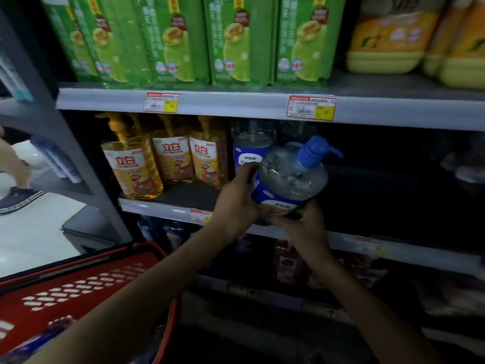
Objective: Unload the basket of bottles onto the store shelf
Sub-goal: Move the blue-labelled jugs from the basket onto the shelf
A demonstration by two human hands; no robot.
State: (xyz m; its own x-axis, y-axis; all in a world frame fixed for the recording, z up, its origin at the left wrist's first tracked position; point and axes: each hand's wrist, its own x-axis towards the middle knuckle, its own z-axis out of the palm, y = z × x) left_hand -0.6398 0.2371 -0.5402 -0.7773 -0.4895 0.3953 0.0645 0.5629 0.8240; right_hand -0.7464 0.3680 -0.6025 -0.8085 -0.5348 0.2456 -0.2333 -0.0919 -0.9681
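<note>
A clear bottle with a blue pump and blue label [290, 174] is tilted toward me in front of the middle shelf [168, 206]. My left hand [237, 199] grips its left side. My right hand [301, 222] holds it from underneath. Behind it a similar blue-labelled bottle [249, 145] stands on the shelf. The red basket [78, 287] sits at the lower left, its contents mostly hidden by my left arm.
Three yellow pump bottles [162, 156] stand on the middle shelf's left part. Green packs [236, 40] and yellow jugs [388, 40] fill the upper shelf. The middle shelf's right part is dark. A person's leg and shoe [15, 190] show at far left.
</note>
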